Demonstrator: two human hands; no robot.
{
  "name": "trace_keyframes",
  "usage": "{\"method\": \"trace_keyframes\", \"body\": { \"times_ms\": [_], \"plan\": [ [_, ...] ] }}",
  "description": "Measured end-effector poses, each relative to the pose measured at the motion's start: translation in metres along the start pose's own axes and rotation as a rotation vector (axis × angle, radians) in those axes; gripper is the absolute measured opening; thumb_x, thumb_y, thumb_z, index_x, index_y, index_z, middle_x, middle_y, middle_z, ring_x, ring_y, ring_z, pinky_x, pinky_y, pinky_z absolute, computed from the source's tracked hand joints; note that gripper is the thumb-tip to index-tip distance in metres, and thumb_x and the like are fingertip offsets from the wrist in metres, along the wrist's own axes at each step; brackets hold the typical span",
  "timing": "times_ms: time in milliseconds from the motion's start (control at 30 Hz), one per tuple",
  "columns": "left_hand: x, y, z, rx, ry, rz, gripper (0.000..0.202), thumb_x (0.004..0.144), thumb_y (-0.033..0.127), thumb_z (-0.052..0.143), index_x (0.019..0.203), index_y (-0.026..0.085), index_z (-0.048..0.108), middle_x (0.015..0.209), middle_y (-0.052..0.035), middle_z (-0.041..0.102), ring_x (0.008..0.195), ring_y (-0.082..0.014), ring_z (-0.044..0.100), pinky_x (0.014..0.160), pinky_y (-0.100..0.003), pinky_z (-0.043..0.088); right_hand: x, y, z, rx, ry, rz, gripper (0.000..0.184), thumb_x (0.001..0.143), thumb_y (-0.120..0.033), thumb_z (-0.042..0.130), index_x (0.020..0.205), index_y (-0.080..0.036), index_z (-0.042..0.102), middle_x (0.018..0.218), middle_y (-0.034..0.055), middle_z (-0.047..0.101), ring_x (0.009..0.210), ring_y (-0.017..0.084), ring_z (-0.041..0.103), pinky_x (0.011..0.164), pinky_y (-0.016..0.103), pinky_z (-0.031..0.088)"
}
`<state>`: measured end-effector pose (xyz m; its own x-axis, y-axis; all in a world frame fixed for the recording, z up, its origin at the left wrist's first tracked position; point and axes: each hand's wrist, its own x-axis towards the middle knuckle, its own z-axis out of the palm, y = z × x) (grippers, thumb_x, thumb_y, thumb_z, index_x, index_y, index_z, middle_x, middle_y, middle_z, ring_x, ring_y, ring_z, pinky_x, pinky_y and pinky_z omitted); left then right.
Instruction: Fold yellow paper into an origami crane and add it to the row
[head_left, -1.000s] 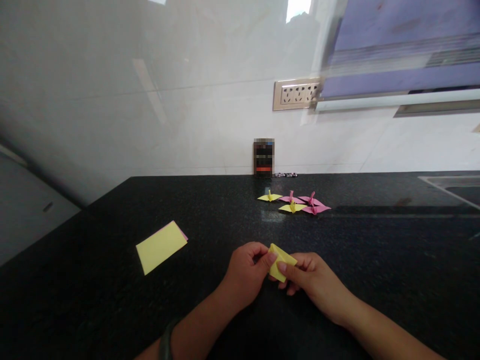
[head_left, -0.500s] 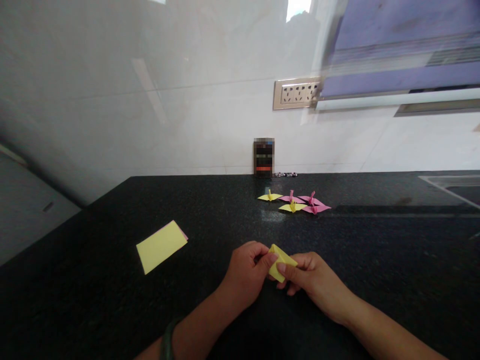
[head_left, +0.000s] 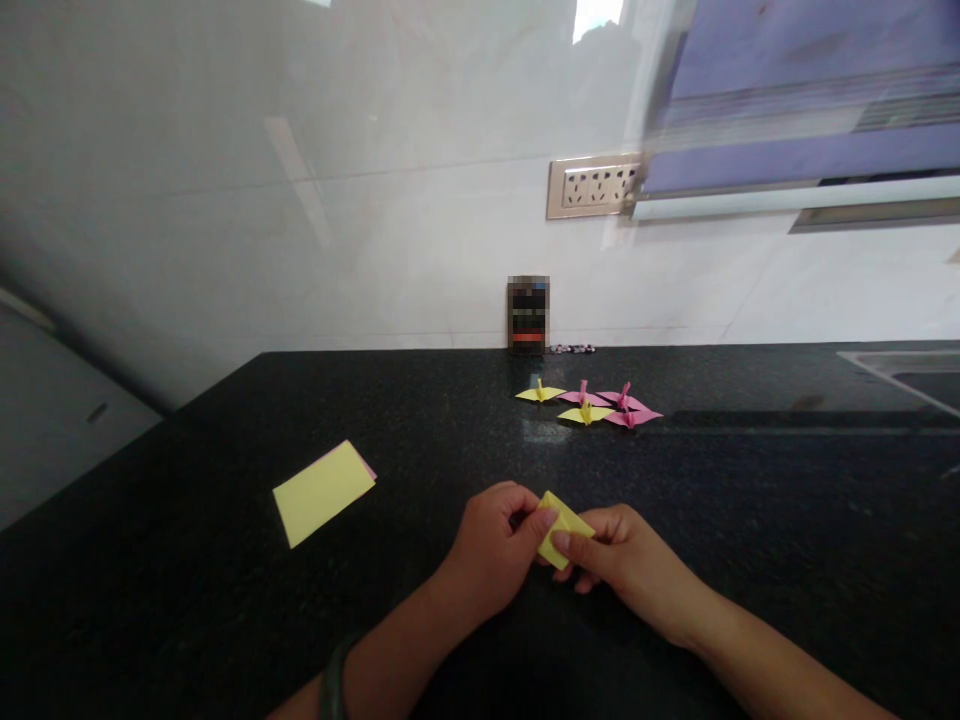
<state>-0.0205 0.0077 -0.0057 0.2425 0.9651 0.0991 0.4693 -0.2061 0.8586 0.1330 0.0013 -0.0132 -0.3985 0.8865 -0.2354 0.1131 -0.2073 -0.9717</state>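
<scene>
A small folded piece of yellow paper (head_left: 564,518) is held between both hands above the dark countertop (head_left: 225,630). My left hand (head_left: 496,540) pinches its left side, thumb on top. From the right, my right hand (head_left: 619,550) grips the same paper, its thumb pressed on the front face and its fingers curled behind. The fingers hide part of the paper's lower and left edges. Beyond the hands sit folded paper cranes: yellow ones (head_left: 586,413) and pink ones (head_left: 632,417), close together with wings spread.
Left of my hands lies a stack of paper sheets (head_left: 324,494), yellow on top with pink showing beneath. A dark pixelated object (head_left: 529,315) stands against the wall, beside a beaded strand (head_left: 573,349). A sink edge (head_left: 892,375) shows at the far right.
The yellow paper has tipped very slightly between my fingers. Both hands keep the same hold, and everything else stays in place.
</scene>
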Motion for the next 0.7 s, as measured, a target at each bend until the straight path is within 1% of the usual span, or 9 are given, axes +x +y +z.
{"method": "trace_keyframes", "body": {
  "times_ms": [100, 200, 267, 367, 467, 567, 700],
  "plan": [
    [0.0000, 0.0021, -0.0002, 0.040, 0.004, 0.023, 0.022, 0.075, 0.031, 0.047, 0.062, 0.014, 0.055, 0.061, 0.0002, 0.051, 0.056, -0.0105, 0.046, 0.052, -0.020, 0.035, 0.0000, -0.0004, -0.0003, -0.062, -0.006, 0.006, 0.028, 0.073, -0.035, 0.054, 0.063, -0.012, 0.065, 0.054, 0.0020, 0.060, 0.046, 0.007, 0.048, 0.044, 0.017, 0.037],
    [0.0005, 0.0030, -0.0004, 0.037, -0.001, 0.026, 0.022, 0.074, 0.030, 0.048, 0.061, 0.014, 0.056, 0.061, 0.0003, 0.051, 0.057, -0.0105, 0.046, 0.052, -0.021, 0.034, 0.0007, 0.0000, -0.0011, -0.107, -0.017, -0.012, 0.029, 0.074, -0.035, 0.052, 0.063, -0.011, 0.064, 0.052, 0.0017, 0.059, 0.045, 0.008, 0.047, 0.043, 0.018, 0.035],
    [0.0009, 0.0021, -0.0003, -0.017, -0.015, -0.007, 0.024, 0.075, 0.032, 0.047, 0.062, 0.014, 0.056, 0.060, 0.0000, 0.052, 0.057, -0.0107, 0.047, 0.052, -0.021, 0.035, 0.0012, 0.0006, -0.0019, -0.110, -0.010, -0.024, 0.028, 0.074, -0.035, 0.052, 0.064, -0.012, 0.064, 0.052, 0.0013, 0.058, 0.045, 0.008, 0.047, 0.043, 0.018, 0.035],
    [0.0013, -0.0006, 0.0007, -0.163, -0.077, -0.092, 0.028, 0.076, 0.037, 0.044, 0.068, 0.013, 0.056, 0.058, -0.0004, 0.053, 0.054, -0.0109, 0.048, 0.050, -0.021, 0.036, 0.0018, 0.0010, -0.0036, -0.107, 0.026, -0.035, 0.027, 0.073, -0.035, 0.053, 0.062, -0.012, 0.063, 0.052, 0.0009, 0.058, 0.045, 0.008, 0.048, 0.044, 0.018, 0.035],
    [0.0013, -0.0025, 0.0023, -0.272, -0.131, -0.124, 0.025, 0.071, 0.037, 0.051, 0.070, 0.013, 0.054, 0.060, -0.0007, 0.056, 0.055, -0.0117, 0.051, 0.049, -0.021, 0.038, 0.0021, 0.0013, -0.0047, -0.109, 0.071, -0.049, 0.027, 0.071, -0.036, 0.055, 0.058, -0.013, 0.062, 0.049, 0.0003, 0.057, 0.044, 0.009, 0.047, 0.044, 0.019, 0.035],
    [0.0009, -0.0025, 0.0036, -0.292, -0.143, -0.127, 0.021, 0.070, 0.035, 0.054, 0.069, 0.014, 0.053, 0.061, -0.0003, 0.056, 0.056, -0.0118, 0.052, 0.050, -0.021, 0.038, 0.0023, 0.0015, -0.0045, -0.101, 0.083, -0.056, 0.028, 0.071, -0.036, 0.056, 0.055, -0.013, 0.060, 0.048, 0.0002, 0.056, 0.044, 0.008, 0.046, 0.043, 0.019, 0.034],
    [0.0008, 0.0007, 0.0035, -0.278, -0.116, -0.134, 0.017, 0.070, 0.030, 0.054, 0.063, 0.014, 0.052, 0.056, 0.0013, 0.054, 0.052, -0.0099, 0.049, 0.048, -0.019, 0.036, 0.0017, 0.0009, -0.0033, -0.090, 0.074, -0.054, 0.029, 0.070, -0.036, 0.057, 0.054, -0.013, 0.060, 0.047, -0.0003, 0.055, 0.044, 0.009, 0.045, 0.043, 0.019, 0.033]
  ]
}}
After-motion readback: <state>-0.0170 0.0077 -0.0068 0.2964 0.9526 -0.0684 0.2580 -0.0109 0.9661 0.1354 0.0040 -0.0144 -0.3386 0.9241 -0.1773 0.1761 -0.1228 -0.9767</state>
